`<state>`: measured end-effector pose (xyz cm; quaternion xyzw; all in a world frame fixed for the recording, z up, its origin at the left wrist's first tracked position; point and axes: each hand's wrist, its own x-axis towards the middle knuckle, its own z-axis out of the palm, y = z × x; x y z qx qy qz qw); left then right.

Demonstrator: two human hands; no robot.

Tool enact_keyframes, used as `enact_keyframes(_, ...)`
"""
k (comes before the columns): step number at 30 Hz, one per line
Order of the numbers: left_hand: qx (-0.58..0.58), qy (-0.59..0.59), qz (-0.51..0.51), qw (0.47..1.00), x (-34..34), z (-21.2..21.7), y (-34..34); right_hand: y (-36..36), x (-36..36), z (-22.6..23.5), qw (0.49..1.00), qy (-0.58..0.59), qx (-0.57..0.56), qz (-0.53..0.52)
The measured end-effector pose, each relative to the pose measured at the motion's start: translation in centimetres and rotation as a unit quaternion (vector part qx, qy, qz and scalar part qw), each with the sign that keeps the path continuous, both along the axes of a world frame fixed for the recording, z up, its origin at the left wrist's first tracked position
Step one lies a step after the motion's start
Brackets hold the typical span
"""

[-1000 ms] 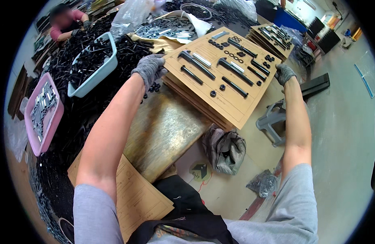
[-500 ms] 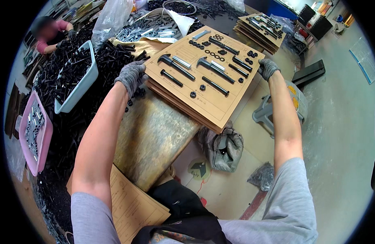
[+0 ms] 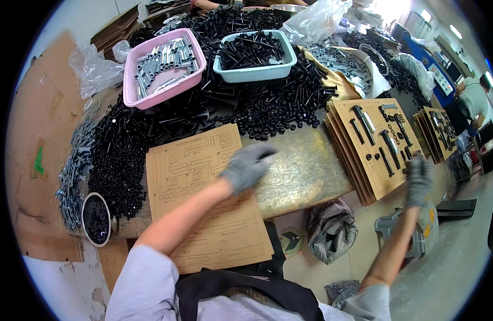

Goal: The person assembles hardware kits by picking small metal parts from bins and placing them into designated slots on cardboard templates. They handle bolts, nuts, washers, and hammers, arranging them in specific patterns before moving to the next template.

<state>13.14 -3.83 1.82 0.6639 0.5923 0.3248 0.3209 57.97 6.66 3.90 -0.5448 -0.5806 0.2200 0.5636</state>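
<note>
My left hand [image 3: 249, 167], in a grey glove, is over the right side of a brown cardboard sheet [image 3: 203, 214] printed with outlines of bolts, nuts and rings. It holds nothing; its fingers are stretched out, a little blurred. My right hand [image 3: 419, 181], also gloved, is by the near right edge of a stack of cardboard sheets [image 3: 364, 182], fingers extended. Whether it touches the stack I cannot tell. Fixed on the top sheet are black bolts [image 3: 386, 162], a silver tube [image 3: 369, 122], black hammer-headed pieces [image 3: 389, 142], nuts, rings and a small wrench [image 3: 389, 106].
A pink basin [image 3: 130, 80] of silver tubes and a light blue basin [image 3: 257, 74] of black bolts stand at the back. Loose black hardware [image 3: 118, 160] heaps the metal table [image 3: 289, 171]. A bowl [image 3: 96, 220] sits at left. Another person [image 3: 474, 99] is far right.
My view has swung left. The filled stack, held in both hands before, now rests on the table's right side. My left hand has let go and moved left over the printed sheet.
</note>
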Motion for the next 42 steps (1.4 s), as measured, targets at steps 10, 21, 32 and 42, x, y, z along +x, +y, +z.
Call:
enact_keyframes(10,0.024,0.168,0.356,0.919,-17.6,-8.6,-25.3,-16.4,-29.6,-9.0,0.888,-0.354,-0.021,0.292)
enact_keyframes(21,0.061,-0.051,0.369,0.926,-16.4,-10.0,-26.2,-6.5,-31.5,-4.0,0.903,-0.386,-0.053,0.182)
enact_keyframes(32,0.025,-0.072,0.391,0.917,-16.6,-8.8,-25.9,13.4,-37.9,-3.8,0.838,-0.462,-0.278,-0.087)
enact_keyframes(42,0.045,0.034,0.362,0.930,-16.0,-8.1,-25.4,17.5,-35.4,-5.1,0.826,-0.483,-0.288,-0.046)
